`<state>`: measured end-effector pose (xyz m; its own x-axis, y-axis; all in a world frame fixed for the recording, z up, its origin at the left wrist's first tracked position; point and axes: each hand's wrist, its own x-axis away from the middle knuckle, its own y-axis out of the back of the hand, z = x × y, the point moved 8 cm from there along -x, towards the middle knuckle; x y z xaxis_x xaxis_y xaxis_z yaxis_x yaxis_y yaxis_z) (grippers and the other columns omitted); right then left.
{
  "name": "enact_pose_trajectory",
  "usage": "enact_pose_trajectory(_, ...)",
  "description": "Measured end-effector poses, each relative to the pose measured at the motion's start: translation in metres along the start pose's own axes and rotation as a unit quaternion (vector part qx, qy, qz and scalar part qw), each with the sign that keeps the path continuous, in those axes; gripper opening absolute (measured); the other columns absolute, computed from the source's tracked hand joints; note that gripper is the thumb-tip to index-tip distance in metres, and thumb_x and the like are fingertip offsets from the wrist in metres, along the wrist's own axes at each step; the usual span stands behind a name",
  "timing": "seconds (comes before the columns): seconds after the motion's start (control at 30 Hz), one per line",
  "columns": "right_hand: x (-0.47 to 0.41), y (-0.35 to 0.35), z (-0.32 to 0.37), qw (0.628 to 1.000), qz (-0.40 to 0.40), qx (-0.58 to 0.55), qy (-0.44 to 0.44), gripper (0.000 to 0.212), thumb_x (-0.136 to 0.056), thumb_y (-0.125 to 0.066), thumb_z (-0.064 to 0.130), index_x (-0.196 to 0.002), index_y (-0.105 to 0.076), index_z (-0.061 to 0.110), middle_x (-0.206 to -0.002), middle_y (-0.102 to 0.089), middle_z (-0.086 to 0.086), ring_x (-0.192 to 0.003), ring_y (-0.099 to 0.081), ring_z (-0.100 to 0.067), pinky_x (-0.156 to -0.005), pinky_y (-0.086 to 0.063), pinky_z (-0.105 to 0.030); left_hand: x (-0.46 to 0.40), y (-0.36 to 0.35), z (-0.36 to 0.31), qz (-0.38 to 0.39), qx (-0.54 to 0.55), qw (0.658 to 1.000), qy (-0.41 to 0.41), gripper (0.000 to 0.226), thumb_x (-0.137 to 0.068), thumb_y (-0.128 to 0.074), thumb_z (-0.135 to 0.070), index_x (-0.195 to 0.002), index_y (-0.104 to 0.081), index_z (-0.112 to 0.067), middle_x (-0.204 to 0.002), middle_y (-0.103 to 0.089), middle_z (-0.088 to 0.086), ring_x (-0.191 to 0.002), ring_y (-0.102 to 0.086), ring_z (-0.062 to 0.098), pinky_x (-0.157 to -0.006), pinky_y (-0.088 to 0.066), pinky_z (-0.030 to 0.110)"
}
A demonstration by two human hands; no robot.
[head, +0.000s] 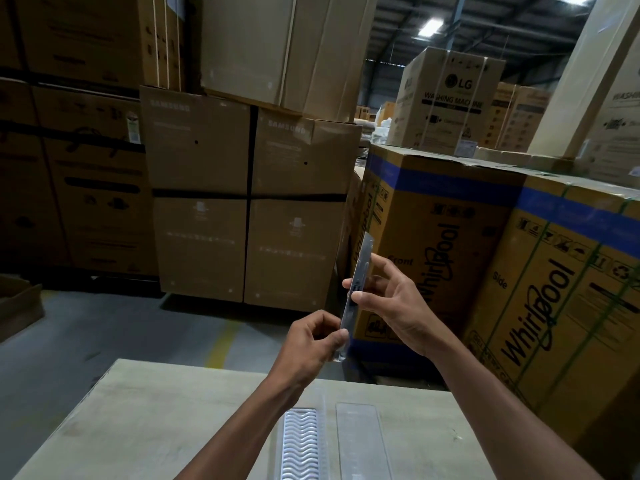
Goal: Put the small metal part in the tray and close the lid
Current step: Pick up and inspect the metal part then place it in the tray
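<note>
Both hands hold a long clear strip (356, 289) up above the desk (145, 420): left hand (311, 344) pinches its bottom, right hand (388, 299) its middle. It looks light, thin and bendy. Hold its edges softly.

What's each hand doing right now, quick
Left hand: closed, pinching the lower end of the clear strip.
Right hand: closed, thumb and fingers on the strip's middle.
</note>
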<state>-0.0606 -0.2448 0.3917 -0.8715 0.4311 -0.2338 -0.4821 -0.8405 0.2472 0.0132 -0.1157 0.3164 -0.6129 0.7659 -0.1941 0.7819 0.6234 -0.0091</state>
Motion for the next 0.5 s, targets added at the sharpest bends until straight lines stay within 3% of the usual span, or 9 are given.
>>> enact_pose_trajectory(0.23, 0.007, -0.008, -0.001, 1.0, 0.005, -0.013, -0.001, 0.092, -0.083, -0.078, 0.006, -0.154, -0.025, 0.029, -0.12, -0.072, -0.013, -0.116, -0.068, -0.023, -0.101, -0.054, -0.047, -0.005, 0.0, -0.003, 0.003, 0.033, 0.999, -0.003, 0.007, -0.091, -0.069, -0.019, -0.085, -0.071, -0.023, -0.075, -0.068, -0.003, -0.073, -0.059, 0.014, -0.07, -0.05, 0.032)
enact_pose_trajectory(0.5, 0.017, -0.022, -0.01, 0.999, 0.028, -0.032, -0.025, 0.087, -0.082, -0.079, 0.009, -0.153, -0.03, 0.02, -0.118, -0.074, -0.011, -0.113, -0.07, -0.027, -0.1, -0.055, -0.047, -0.007, 0.007, -0.008, 0.0, 0.058, 0.998, -0.002, 0.004, -0.088, -0.072, -0.018, -0.092, -0.074, -0.019, -0.089, -0.075, 0.005, -0.084, -0.068, 0.017, -0.074, -0.052, 0.033)
